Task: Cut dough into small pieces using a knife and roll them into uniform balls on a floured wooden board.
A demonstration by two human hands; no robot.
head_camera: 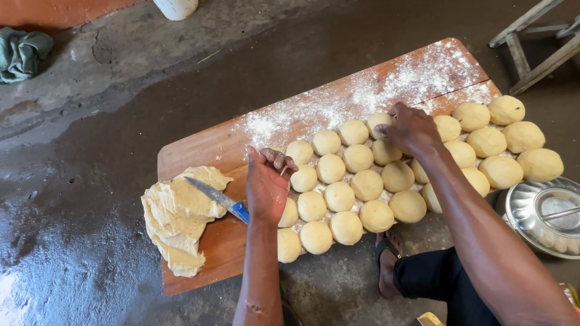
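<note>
You look down on a wet, dark concrete floor [90, 199]; a green cloth [23, 53] and wooden stool legs [534, 42] sit at its edges.

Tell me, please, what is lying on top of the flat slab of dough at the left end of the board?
A knife lies across the dough slab, its blade on the dough. Its blue handle runs under the left hand, which hides the handle's end. The board beneath the slab is covered.

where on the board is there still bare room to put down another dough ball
Free: the floured strip of the wooden board behind the dough balls, and the bare wood between the dough slab with the knife and the left hand. Crowded: the packed rows from the left hand past the right hand.
</note>
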